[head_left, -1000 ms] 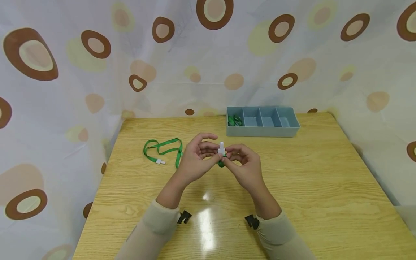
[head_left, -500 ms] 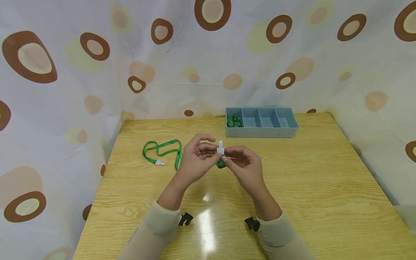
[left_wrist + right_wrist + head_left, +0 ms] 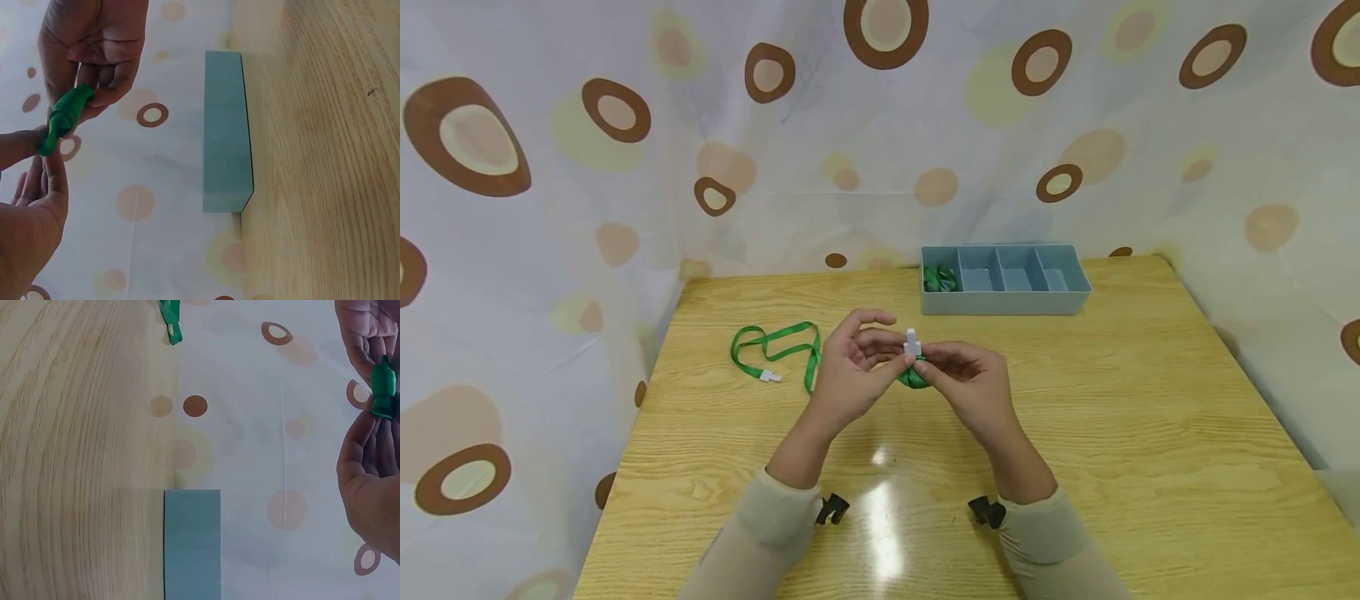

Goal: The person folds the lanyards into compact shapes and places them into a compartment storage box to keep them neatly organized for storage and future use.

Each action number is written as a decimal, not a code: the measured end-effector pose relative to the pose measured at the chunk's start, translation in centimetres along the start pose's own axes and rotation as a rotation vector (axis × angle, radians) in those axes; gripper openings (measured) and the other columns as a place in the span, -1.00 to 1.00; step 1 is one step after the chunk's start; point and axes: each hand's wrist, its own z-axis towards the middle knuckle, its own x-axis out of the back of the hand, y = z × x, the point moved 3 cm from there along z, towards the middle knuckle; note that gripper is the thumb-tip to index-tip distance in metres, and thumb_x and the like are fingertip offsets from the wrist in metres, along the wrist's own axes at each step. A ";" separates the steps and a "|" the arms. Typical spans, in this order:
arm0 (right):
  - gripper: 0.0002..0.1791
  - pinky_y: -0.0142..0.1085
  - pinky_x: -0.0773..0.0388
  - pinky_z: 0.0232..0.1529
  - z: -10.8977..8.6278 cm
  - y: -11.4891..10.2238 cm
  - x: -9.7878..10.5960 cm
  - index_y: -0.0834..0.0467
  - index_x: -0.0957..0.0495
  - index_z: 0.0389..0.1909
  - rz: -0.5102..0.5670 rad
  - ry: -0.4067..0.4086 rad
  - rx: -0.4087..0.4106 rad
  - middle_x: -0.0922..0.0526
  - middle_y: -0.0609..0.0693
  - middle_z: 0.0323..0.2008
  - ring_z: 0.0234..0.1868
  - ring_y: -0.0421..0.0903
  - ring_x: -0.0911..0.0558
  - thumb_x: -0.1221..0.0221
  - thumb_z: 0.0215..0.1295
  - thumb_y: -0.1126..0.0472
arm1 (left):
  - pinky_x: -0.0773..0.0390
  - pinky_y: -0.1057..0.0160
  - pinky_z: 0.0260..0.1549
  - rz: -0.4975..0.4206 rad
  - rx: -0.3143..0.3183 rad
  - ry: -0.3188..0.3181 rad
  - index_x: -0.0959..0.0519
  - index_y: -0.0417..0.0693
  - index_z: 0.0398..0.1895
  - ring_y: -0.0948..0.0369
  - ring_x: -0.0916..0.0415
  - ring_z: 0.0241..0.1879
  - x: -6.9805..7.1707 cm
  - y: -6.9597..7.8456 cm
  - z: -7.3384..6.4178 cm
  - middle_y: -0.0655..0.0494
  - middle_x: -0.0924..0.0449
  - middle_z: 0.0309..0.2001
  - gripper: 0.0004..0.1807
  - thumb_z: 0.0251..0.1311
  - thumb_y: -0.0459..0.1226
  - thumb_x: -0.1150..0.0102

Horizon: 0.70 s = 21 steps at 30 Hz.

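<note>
Above the table (image 3: 1120, 400), the left hand (image 3: 859, 367) pinches the lanyard (image 3: 914, 381) near its clip (image 3: 912, 347), the right hand (image 3: 976, 385) pinching beside it; both grips are closed. More bundled green shows below than half a second ago, so winding seems well along.

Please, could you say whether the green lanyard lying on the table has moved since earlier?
No; in the head view, the green lanyard keeps its place relative to the blue tray.
</note>
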 end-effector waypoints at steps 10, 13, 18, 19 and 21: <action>-0.76 -0.20 -0.72 -0.21 -0.1 0.0 0.2 0.33 -0.68 -0.14 0.005 0.053 -0.028 -0.75 0.03 -0.21 -0.24 -0.06 -0.74 -0.35 0.20 0.32 | -0.69 0.13 -0.07 -0.030 0.054 -0.019 -0.46 -0.10 0.15 -0.02 -0.68 -0.08 -0.2 -0.4 0.1 -0.24 -0.67 -0.08 -0.50 0.13 -0.46 -0.34; -0.75 -0.23 -0.72 -0.23 -0.1 0.2 0.4 0.34 -0.68 -0.16 0.002 0.088 -0.049 -0.76 -0.01 -0.24 -0.26 -0.09 -0.74 -0.37 0.18 0.29 | -0.68 0.14 -0.04 -0.054 0.080 -0.036 -0.46 -0.08 0.19 -0.01 -0.67 -0.02 -0.3 -0.5 0.1 -0.22 -0.66 -0.03 -0.49 0.15 -0.46 -0.32; -0.73 -0.32 -0.71 -0.26 0.0 0.5 0.9 0.40 -0.65 -0.20 0.019 0.141 -0.076 -0.75 -0.05 -0.29 -0.30 -0.15 -0.73 -0.39 0.16 0.30 | -0.66 0.16 0.03 -0.048 0.103 -0.054 -0.45 -0.06 0.22 0.00 -0.63 0.08 -0.6 -0.5 0.1 -0.15 -0.64 0.07 -0.50 0.20 -0.42 -0.30; -0.73 -0.32 -0.71 -0.26 0.1 0.5 1.0 0.42 -0.64 -0.19 0.027 0.146 -0.077 -0.75 -0.05 -0.29 -0.30 -0.15 -0.73 -0.38 0.16 0.31 | -0.65 0.16 0.03 -0.041 0.102 -0.054 -0.45 -0.06 0.22 0.00 -0.62 0.08 -0.6 -0.6 0.2 -0.14 -0.64 0.07 -0.51 0.21 -0.42 -0.29; -0.72 -0.34 -0.71 -0.26 0.1 0.6 1.1 0.44 -0.63 -0.19 0.032 0.155 -0.079 -0.74 -0.06 -0.30 -0.31 -0.16 -0.73 -0.38 0.16 0.32 | -0.65 0.16 0.03 -0.028 0.104 -0.050 -0.46 -0.08 0.21 0.01 -0.62 0.09 -0.5 -0.5 0.2 -0.14 -0.64 0.08 -0.53 0.22 -0.42 -0.28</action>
